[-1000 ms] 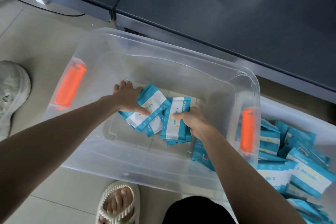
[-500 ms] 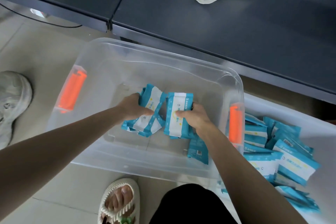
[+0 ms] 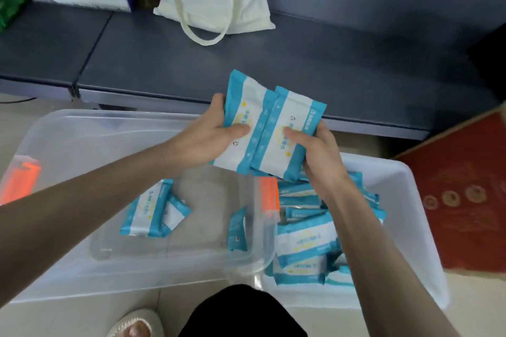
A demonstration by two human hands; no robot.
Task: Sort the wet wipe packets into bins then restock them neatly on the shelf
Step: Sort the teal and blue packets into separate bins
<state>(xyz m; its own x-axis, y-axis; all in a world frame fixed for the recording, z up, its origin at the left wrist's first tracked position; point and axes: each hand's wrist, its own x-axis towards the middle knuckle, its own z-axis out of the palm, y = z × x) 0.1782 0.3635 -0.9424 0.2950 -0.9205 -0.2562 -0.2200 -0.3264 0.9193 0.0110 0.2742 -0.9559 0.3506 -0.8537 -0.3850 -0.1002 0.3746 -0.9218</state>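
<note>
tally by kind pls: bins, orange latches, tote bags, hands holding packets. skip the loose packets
Bins: 2 (clear bin, white bin)
Orange latches: 2, one at each end of the clear bin
Tote bag: 1
Hands gripping packets: 2 (left hand, right hand)
Total: 7

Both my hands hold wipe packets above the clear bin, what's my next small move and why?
Probably set them on the dark shelf: left hand and right hand grip packets side by side, held above the clear bin, near the shelf's front edge.
</note>
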